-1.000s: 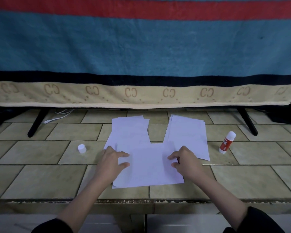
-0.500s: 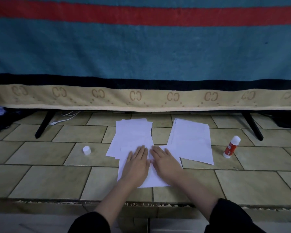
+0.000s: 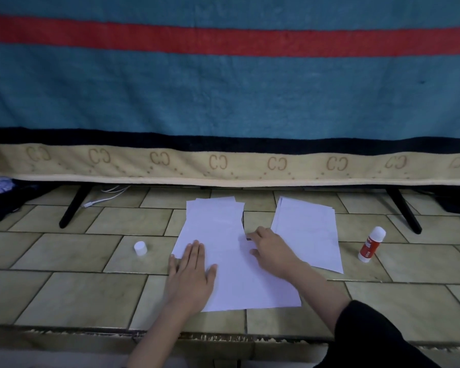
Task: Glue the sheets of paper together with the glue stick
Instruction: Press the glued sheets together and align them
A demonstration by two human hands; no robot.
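Note:
A white sheet of paper (image 3: 250, 285) lies on the tiled floor in front of me. My left hand (image 3: 190, 277) presses flat on its left edge, fingers straight. My right hand (image 3: 271, 248) rests on the sheet's upper right part, fingertips pressing near its top edge. Behind it lies a left pile of white sheets (image 3: 213, 216), partly under the front sheet. A second pile (image 3: 307, 229) lies to the right. The red and white glue stick (image 3: 370, 244) stands uncapped at the far right. Its white cap (image 3: 140, 248) sits on the floor to the left.
A striped blue, red and beige blanket (image 3: 228, 102) hangs over a frame with black legs (image 3: 73, 207) behind the papers. A white cable (image 3: 104, 199) and dark cloth (image 3: 3, 197) lie at the back left. The tiled ledge's edge (image 3: 223, 335) runs close to me.
Both hands slid apart from the middle of the front sheet: the left to its left edge, the right up to its top right. The camera tilted slightly down.

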